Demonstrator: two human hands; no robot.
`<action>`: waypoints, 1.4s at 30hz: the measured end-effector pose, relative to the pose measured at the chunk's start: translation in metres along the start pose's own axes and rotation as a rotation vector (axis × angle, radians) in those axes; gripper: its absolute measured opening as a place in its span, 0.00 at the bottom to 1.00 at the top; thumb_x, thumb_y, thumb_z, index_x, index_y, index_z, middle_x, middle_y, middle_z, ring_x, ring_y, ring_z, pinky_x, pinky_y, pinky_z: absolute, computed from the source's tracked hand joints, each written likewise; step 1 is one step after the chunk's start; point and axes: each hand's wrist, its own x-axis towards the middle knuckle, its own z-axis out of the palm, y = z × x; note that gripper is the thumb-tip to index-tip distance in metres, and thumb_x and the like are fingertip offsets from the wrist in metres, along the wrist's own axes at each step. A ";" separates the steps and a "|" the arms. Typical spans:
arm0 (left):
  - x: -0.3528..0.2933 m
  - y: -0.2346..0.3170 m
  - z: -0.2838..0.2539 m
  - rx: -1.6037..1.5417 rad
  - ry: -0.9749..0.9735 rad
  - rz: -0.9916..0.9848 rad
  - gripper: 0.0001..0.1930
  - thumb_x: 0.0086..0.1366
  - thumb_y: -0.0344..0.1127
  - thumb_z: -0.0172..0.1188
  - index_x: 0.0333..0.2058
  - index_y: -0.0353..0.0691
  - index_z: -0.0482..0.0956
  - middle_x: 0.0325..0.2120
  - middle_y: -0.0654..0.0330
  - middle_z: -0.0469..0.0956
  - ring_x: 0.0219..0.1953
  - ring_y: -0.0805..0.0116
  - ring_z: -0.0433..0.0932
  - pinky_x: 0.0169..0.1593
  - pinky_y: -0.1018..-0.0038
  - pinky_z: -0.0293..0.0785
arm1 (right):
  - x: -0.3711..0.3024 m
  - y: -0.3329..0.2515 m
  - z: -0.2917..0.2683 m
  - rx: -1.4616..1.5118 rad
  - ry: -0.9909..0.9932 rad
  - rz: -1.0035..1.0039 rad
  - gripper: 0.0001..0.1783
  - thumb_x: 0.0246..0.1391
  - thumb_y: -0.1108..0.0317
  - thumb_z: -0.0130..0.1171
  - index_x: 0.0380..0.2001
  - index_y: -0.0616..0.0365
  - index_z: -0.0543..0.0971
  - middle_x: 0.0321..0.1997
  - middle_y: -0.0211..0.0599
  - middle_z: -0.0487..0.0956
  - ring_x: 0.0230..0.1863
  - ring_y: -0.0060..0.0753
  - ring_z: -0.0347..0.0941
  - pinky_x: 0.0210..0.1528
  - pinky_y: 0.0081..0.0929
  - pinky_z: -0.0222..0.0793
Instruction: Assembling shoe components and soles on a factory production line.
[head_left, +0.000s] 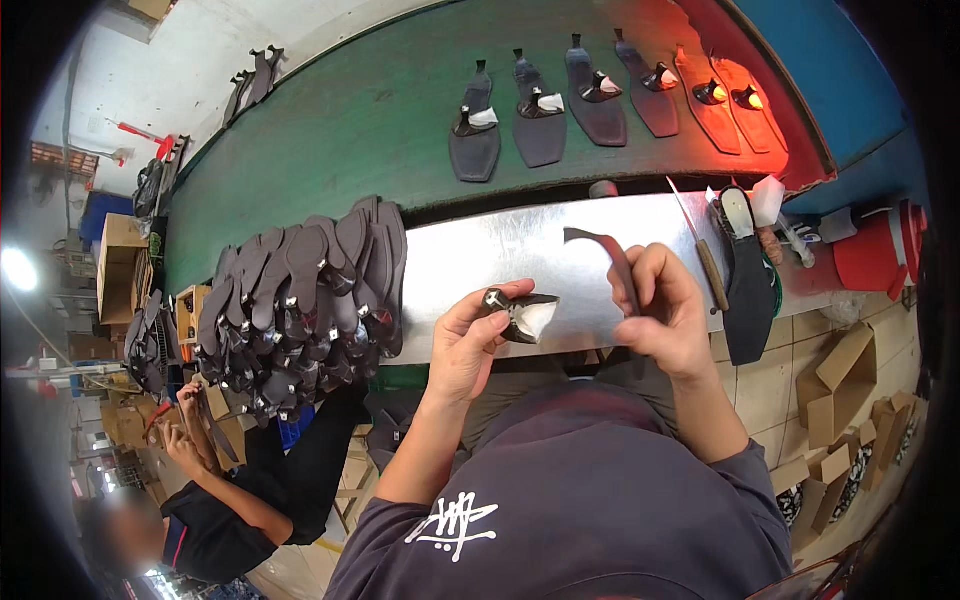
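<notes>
My left hand (465, 350) pinches a glossy black shoe strap (522, 333) with a shiny ornament and a white patch inside. My right hand (668, 310), to the right of it, grips a dark curved shoe sole (612, 252) that I see nearly edge-on. Strap and sole are apart, both held over the shiny metal worktop (480, 250). A pile of dark shoe soles with straps (300, 280) lies just left of my left hand. Beyond my right hand rests a pointed tool with a wooden handle (712, 275), beside a black shoe form (745, 290).
Several sandals (540, 130) stand in a row on the green conveyor belt (340, 130), those at the right under red light. A red container (870, 250) sits at the right. Cardboard boxes (840, 385) are on the floor. A co-worker (235, 510) handles a sole at the left.
</notes>
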 end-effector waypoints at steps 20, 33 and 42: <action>-0.012 -0.012 -0.002 -0.039 -0.120 0.070 0.17 0.55 0.21 0.62 0.45 0.32 0.77 0.50 0.42 0.75 0.49 0.59 0.78 0.51 0.66 0.77 | -0.037 0.014 0.015 -0.573 -0.050 -0.129 0.23 0.40 0.77 0.66 0.45 0.62 0.79 0.37 0.40 0.82 0.34 0.34 0.77 0.39 0.27 0.70; -0.013 -0.013 -0.002 -0.053 -0.112 0.070 0.18 0.54 0.20 0.63 0.45 0.32 0.79 0.50 0.41 0.74 0.50 0.57 0.77 0.52 0.64 0.77 | -0.037 0.011 0.016 -0.603 -0.071 -0.108 0.22 0.42 0.78 0.64 0.46 0.62 0.80 0.36 0.40 0.81 0.32 0.34 0.76 0.38 0.26 0.70; -0.013 -0.011 -0.005 0.190 -0.165 0.204 0.21 0.51 0.15 0.63 0.46 0.31 0.80 0.51 0.38 0.73 0.54 0.53 0.75 0.54 0.66 0.74 | -0.031 0.005 0.014 -0.792 -0.171 -0.158 0.23 0.40 0.78 0.63 0.46 0.63 0.79 0.30 0.41 0.78 0.29 0.36 0.74 0.32 0.27 0.69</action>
